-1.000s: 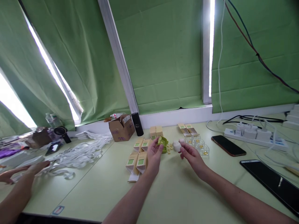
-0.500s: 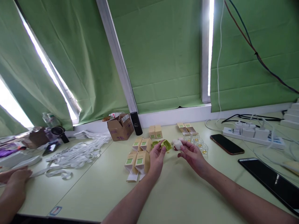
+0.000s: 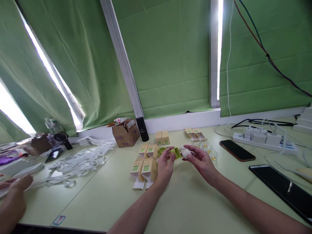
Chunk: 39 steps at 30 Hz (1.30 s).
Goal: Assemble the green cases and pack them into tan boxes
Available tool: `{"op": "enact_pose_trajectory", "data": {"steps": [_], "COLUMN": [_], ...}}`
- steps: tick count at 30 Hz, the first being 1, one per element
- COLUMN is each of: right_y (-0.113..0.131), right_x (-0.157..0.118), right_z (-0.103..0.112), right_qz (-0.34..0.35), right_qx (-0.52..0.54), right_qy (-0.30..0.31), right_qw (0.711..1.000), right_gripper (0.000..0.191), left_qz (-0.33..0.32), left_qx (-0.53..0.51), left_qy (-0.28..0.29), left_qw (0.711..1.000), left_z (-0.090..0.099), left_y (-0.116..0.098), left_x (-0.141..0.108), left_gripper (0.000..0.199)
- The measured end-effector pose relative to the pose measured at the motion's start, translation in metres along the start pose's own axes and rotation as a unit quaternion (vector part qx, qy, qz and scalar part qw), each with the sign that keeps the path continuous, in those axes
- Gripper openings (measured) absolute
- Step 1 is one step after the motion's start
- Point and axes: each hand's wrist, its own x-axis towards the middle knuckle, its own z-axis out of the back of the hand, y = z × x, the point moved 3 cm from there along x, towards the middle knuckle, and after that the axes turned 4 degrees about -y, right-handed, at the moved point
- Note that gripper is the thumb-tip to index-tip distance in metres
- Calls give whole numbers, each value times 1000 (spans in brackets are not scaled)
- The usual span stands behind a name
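My left hand (image 3: 166, 164) grips a small yellow-green plastic holder (image 3: 175, 152) between thumb and fingers. Close against it, my right hand (image 3: 200, 162) pinches a small white rounded piece (image 3: 186, 153) whose exact kind I cannot make out. More green pieces (image 3: 161, 150) show just behind my left fingers. To the left of my left hand stand several tan cartons with green labels (image 3: 146, 168), their lower flaps open. Clear plastic cups with gold centres (image 3: 208, 150) sit behind my right hand.
Tan boxes (image 3: 162, 137) and flat cartons (image 3: 195, 134) stand farther back. At right lie a phone (image 3: 237, 150), a tablet-like black device (image 3: 282, 188) and a power strip (image 3: 265, 140) with cables. White straps (image 3: 83, 162) and another person's hand (image 3: 18, 188) are at left, beside a cardboard box (image 3: 126, 134).
My two hands have come closer, bringing the white piece up against the green holder, which has turned. The other person's hand at left has shifted and blurred.
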Motion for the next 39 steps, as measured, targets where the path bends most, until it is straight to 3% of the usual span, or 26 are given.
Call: {"op": "enact_pose_trajectory", "data": {"steps": [13, 39], "right_y": [-1, -3], "right_x": [3, -2], "right_z": [-2, -4], "right_qz": [36, 56], "right_qx": [-44, -124], "right_qy": [-52, -28], "right_qw": [997, 990], "right_gripper": [51, 49], "left_qz": [-33, -78], "left_qx": [57, 124], "left_qy": [14, 36], "left_qw": [998, 989], "left_z": [1, -4], "left_y": [7, -6], "left_x": [0, -5], "left_gripper": [57, 63]}}
